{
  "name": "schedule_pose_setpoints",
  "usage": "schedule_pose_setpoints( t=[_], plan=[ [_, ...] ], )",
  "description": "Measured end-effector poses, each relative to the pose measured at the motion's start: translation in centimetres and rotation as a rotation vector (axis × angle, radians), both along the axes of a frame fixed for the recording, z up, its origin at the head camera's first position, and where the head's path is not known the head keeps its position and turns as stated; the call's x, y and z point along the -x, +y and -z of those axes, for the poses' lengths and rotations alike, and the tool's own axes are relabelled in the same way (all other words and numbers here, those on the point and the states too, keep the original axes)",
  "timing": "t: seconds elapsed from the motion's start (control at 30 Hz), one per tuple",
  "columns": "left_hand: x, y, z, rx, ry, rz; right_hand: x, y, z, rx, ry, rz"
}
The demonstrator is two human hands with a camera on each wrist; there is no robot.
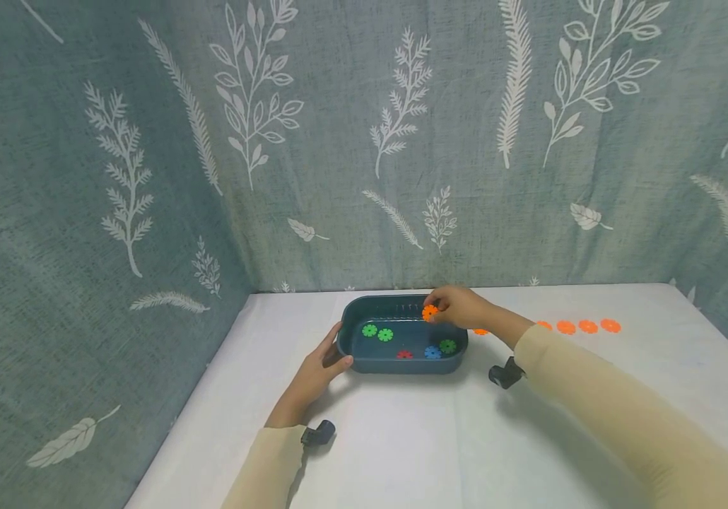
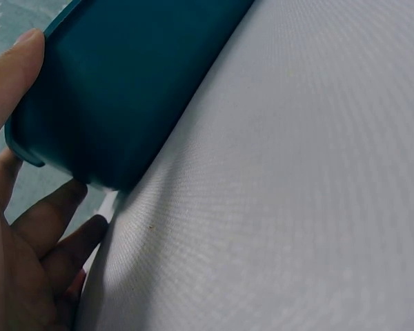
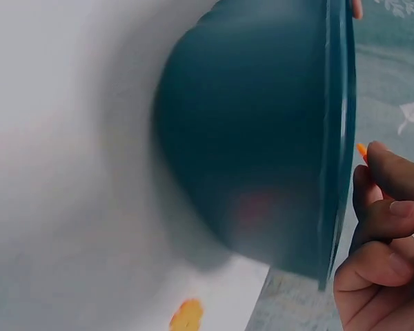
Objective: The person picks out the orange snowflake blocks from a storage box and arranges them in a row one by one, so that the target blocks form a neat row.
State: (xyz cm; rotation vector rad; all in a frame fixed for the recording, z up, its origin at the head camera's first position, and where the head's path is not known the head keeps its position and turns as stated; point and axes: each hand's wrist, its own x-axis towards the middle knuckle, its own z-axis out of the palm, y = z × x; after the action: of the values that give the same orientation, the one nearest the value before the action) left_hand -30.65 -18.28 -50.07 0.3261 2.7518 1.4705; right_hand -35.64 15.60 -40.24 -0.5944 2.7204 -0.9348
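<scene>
A dark teal plastic tub (image 1: pixel 402 366) stands on the white table. Its left end is held by my left hand (image 1: pixel 314 373), thumb at the front corner and fingers around the side. Above the tub's right part, my right hand (image 1: pixel 462 308) pinches an orange flower-shaped disc (image 1: pixel 430 313) between thumb and fingertips. In the right wrist view only a sliver of that orange disc (image 3: pixel 361 149) shows. Inside the tub lie light green discs (image 1: pixel 377 333), a red disc (image 1: pixel 405 355), a blue disc (image 1: pixel 432 352) and a darker green disc (image 1: pixel 448 346).
Several orange discs (image 1: pixel 566 327) lie in a row on the table right of the tub, partly hidden by the right forearm. A patterned green curtain (image 1: pixel 338 233) hangs behind and at both sides of the white tabletop (image 1: pixel 396 438).
</scene>
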Motion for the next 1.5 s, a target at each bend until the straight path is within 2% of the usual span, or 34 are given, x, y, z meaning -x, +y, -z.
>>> schedule_pose_setpoints(
  t=[0.23, 0.33, 0.7, 0.97, 1.5],
  plan=[
    [0.1, 0.1, 0.1, -0.003, 0.005, 0.000, -0.3, 2.2, 0.5, -0.023, 0.022, 0.015],
    [0.0, 0.2, 0.1, 0.000, -0.001, -0.001, -0.5, 3.0, 0.7, -0.020, 0.005, 0.039],
    [0.0, 0.0, 0.1, 0.013, -0.024, -0.023, -1.1, 6.1, 1.3, 0.122, -0.076, 0.119],
    [0.1, 0.0, 0.2, 0.017, -0.028, -0.022, -1.3, 8.4, 2.1, 0.136, -0.084, 0.146],
    [0.0, 0.1, 0.0, 0.014, -0.040, -0.016, -2.0, 13.9, 2.6, 0.207, -0.115, 0.244]
  ],
)
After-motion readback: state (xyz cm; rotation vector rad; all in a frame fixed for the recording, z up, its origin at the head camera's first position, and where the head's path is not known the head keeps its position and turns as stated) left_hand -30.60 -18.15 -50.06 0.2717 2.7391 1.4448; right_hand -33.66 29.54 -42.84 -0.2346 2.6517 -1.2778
